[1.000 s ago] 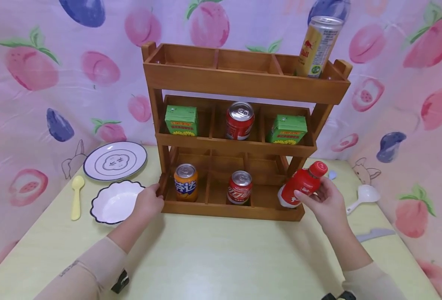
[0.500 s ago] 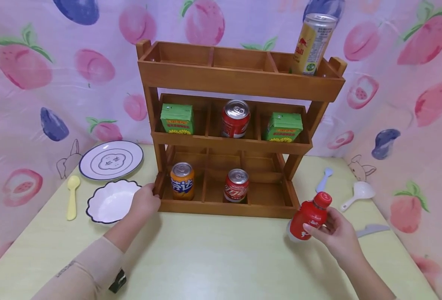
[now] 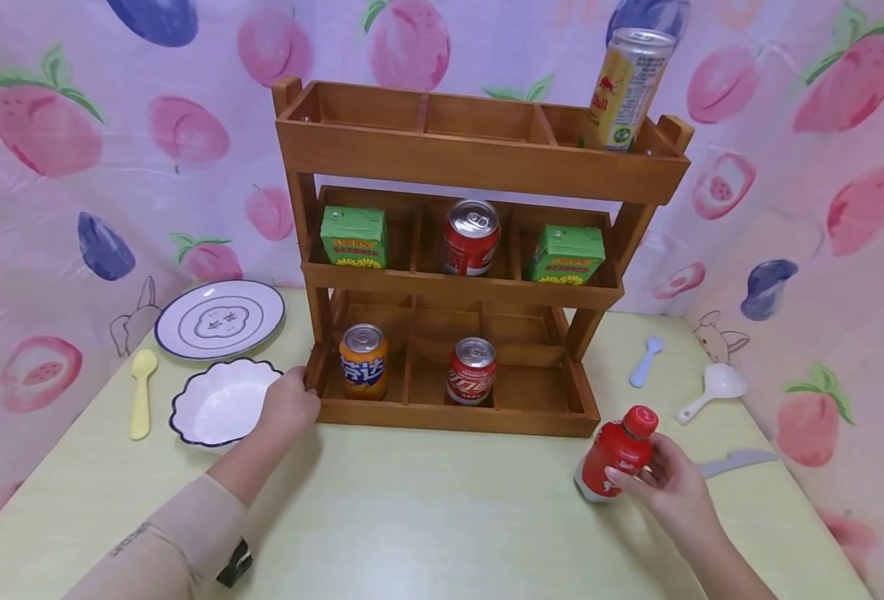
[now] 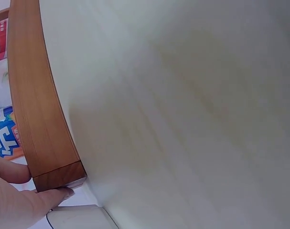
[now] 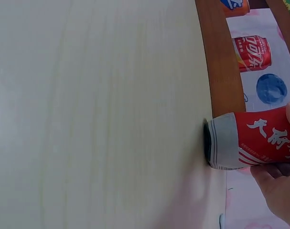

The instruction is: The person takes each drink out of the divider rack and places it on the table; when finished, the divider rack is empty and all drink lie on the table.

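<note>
A three-tier wooden rack (image 3: 442, 421) stands on the table. My left hand (image 3: 290, 404) pinches the front left corner of its bottom tray, and the left wrist view shows finger and thumb on either side of that wooden end (image 4: 61, 175). My right hand (image 3: 674, 492) grips a red plastic bottle (image 3: 616, 458) with a red cap. This bottle is slightly tilted, close over the table in front of the rack's right corner. In the bottom tray are an orange soda can (image 3: 363, 362) at left and a red cola can (image 3: 471, 372) in the middle; its right compartment holds nothing.
The middle tier holds two green drink cartons (image 3: 355, 240) and a cola can (image 3: 471, 239). A gold can (image 3: 629, 92) leans in the top tier. At left are a plate (image 3: 187, 325), scalloped bowl (image 3: 220, 400) and yellow spoon (image 3: 142, 392); at right, a white ladle (image 3: 722, 382) and grey knife (image 3: 737, 461).
My right hand has lifted the red bottle out of the bottom tray's right compartment and brought it forward and down, in front of the rack. The left hand keeps its hold on the corner.
</note>
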A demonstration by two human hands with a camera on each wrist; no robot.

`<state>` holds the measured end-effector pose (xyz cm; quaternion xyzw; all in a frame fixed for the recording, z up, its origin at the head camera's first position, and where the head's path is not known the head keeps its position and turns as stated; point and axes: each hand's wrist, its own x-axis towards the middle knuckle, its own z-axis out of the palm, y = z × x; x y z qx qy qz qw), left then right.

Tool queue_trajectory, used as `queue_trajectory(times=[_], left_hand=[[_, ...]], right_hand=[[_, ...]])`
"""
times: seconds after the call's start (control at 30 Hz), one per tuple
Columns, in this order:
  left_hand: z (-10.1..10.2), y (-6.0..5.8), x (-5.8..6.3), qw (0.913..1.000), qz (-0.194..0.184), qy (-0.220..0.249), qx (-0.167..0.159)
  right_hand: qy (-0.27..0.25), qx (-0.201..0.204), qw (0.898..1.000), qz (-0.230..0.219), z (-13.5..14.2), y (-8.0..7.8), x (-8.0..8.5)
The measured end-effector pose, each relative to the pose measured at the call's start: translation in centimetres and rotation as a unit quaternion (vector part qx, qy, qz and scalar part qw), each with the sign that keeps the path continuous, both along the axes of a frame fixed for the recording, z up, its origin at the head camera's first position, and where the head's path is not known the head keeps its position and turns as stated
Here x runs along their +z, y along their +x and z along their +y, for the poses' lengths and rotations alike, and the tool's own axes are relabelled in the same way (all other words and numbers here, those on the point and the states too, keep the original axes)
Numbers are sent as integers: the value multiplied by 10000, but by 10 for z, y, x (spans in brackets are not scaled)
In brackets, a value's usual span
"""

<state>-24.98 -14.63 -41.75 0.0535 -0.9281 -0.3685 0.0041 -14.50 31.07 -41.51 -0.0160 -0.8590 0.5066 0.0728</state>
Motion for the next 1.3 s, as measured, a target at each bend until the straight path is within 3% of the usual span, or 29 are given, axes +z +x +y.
queue_trajectory(times=[0.17, 0.3, 0.37, 0.43, 0.5, 0.53, 0.57, 0.6, 0.7, 0.8, 0.87, 0.97, 1.1, 1.3], left_hand=[[0, 1, 0, 10000, -21, 40, -46], [1, 2, 1, 10000, 40, 12, -59], [0, 3, 1, 9999, 104, -14, -52], [0, 2, 1, 9999, 128, -12, -59], [0, 1, 0, 9999, 117, -10, -74], [0, 0, 0, 9999, 85, -1, -80], [1, 0, -1, 10000, 51, 6, -84], [1, -1, -1, 10000, 6, 19, -83], [1, -1, 0, 9999, -111, 51, -53], [1, -1, 1, 9999, -116, 43, -21], [1, -1, 1, 10000, -88, 6, -27], [1, 0, 2, 10000, -66, -27, -52], [1, 1, 2, 10000, -30, -47, -68], [0, 1, 1, 10000, -2, -8, -87]], right_hand=[[130, -241, 9994, 211, -6, 1, 6], [377, -651, 9889, 1279, -23, 6, 32], [470, -666, 9713, 2232, -42, 11, 51], [506, -344, 9446, 3226, -64, 14, 71], [598, 103, 9228, 3804, -85, 15, 84], [617, 304, 9213, 3828, -94, 12, 86], [618, 471, 9250, 3719, -101, 6, 85], [657, 558, 9351, 3437, -106, 0, 82], [632, 513, 9758, 2031, -120, -28, 65], [491, 378, 9953, 746, -133, -58, 49], [437, 320, 9983, 236, -140, -75, 40], [486, 252, 9985, -51, -149, -95, 26], [515, 262, 9983, -48, -158, -111, 11], [523, 198, 9984, 59, -163, -120, 1]])
